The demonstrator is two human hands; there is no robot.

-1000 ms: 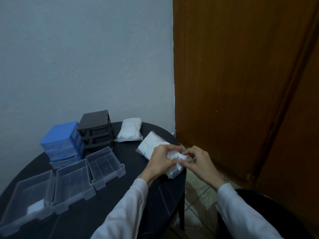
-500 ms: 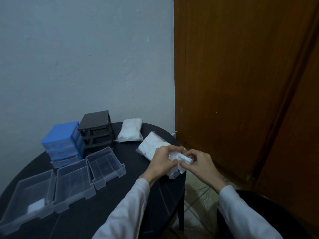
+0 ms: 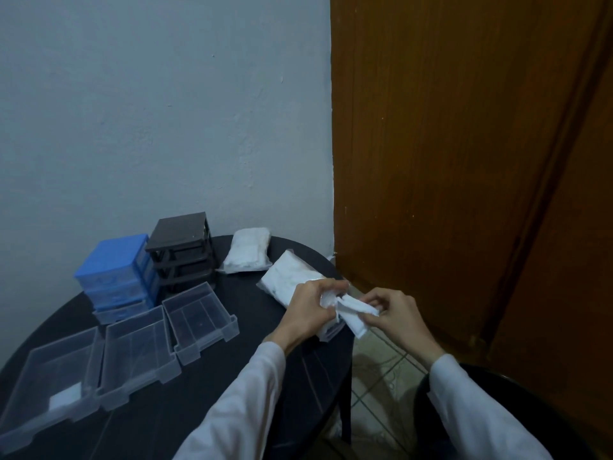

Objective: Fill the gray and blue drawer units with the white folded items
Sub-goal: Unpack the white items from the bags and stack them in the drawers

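On the dark round table (image 3: 199, 393), three clear drawers stand in a row: the left drawer (image 3: 49, 390) with one white folded item (image 3: 66, 398) in its near corner, the middle drawer (image 3: 139, 363), and the right drawer (image 3: 202, 322). Behind them sit the blue unit (image 3: 116, 270) and, just beside it, the gray unit (image 3: 182, 250). Right of the units lie a far pack (image 3: 247, 250) of white items and a near pack (image 3: 288, 280) in clear wrap. The left hand (image 3: 308, 313) rests over the near pack's end, fingers curled round the wrap's mouth. A white piece (image 3: 355, 310) sticks out of the pack between both hands. The right hand (image 3: 394, 313) pinches the piece's right end between thumb and fingertips, held just past the table's edge. Both forearms in white sleeves reach in from below, angled toward each other.
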